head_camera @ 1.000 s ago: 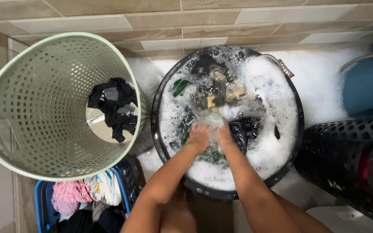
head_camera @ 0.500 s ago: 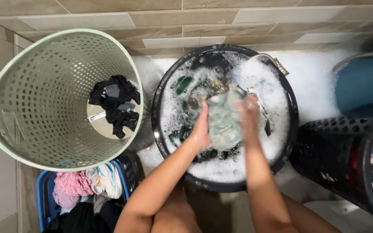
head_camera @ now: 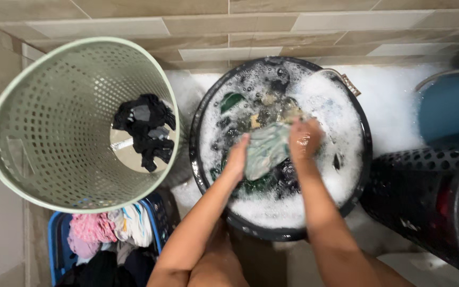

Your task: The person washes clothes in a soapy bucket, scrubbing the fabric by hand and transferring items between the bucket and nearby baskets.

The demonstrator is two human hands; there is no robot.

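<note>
A round black tub [head_camera: 200,169] full of soapy water, foam and dark clothes stands in front of me. Over its middle I hold a wet pale green patterned cloth [head_camera: 264,149] between both hands. My left hand [head_camera: 236,157] grips its lower left edge. My right hand [head_camera: 304,138], wet and soapy, grips its upper right edge. A dark green garment [head_camera: 231,100] floats near the tub's far left side.
A pale green perforated basket [head_camera: 43,127] with a black garment [head_camera: 145,127] at its bottom stands at the left. A blue basket [head_camera: 57,239] of mixed clothes sits below it. Black perforated baskets [head_camera: 426,191] and a blue tub [head_camera: 450,103] stand at the right. Foam covers the floor behind.
The cloth was under the suds between both hands, then lifted out and spread. Now my hands have drawn closer and the cloth is bunched and tilted between them.
</note>
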